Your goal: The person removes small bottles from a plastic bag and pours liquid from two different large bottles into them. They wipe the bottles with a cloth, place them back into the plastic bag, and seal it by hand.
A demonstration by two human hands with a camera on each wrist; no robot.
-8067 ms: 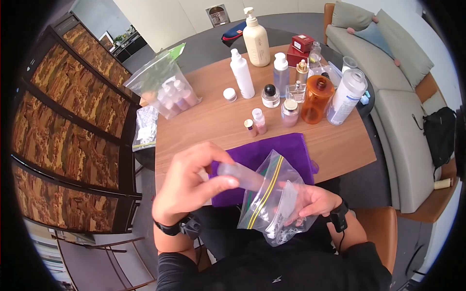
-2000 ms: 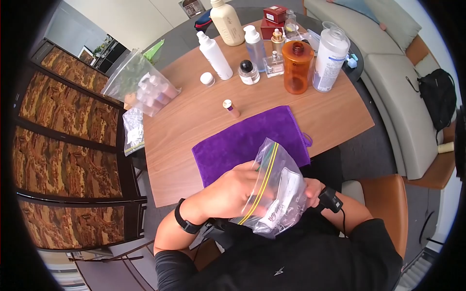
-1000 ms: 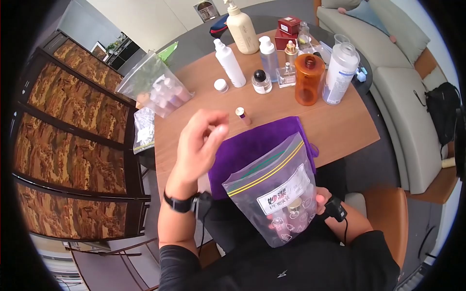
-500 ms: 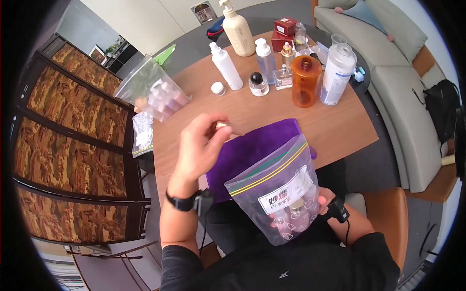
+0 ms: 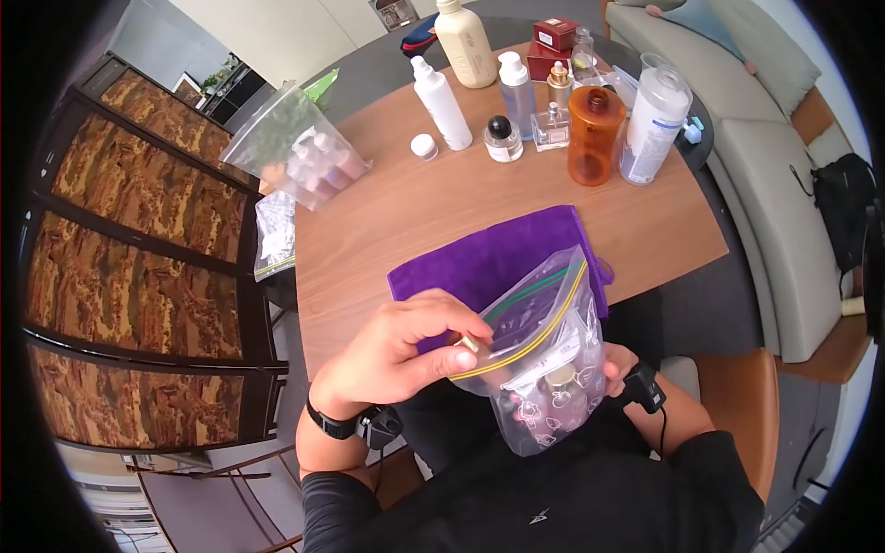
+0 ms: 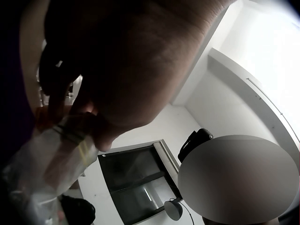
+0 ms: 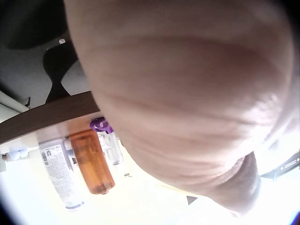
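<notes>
My left hand [image 5: 406, 348] pinches a small vial with a gold cap [image 5: 470, 344] between thumb and fingers, right at the mouth of a clear zip bag [image 5: 527, 419]. The bag has yellow and green seal lines and white printed drawings. Through its plastic show pinkish bottles and a round gold lid [image 5: 560, 376]. My right hand [image 5: 619, 369] grips the bag's right side; some of its fingers are hidden behind it. Beneath the bag's upper part lies a purple towel [image 5: 479, 253] on the table. In the left wrist view the bag [image 6: 35, 164] hangs below the dark hand.
On the wooden table [image 5: 369, 240] stand an orange bottle [image 5: 595, 138], a large clear bottle [image 5: 654, 129], a white spray bottle [image 5: 442, 106], a cream bottle [image 5: 466, 46], a perfume bottle [image 5: 502, 143] and a small white jar [image 5: 424, 147]. Another filled zip bag [image 5: 304, 170] stands at left.
The pink pump bottle and pink jar have left the table since the oldest frame. My left hand has taken the small vial from beside the towel and brought it down to the bag's mouth.
</notes>
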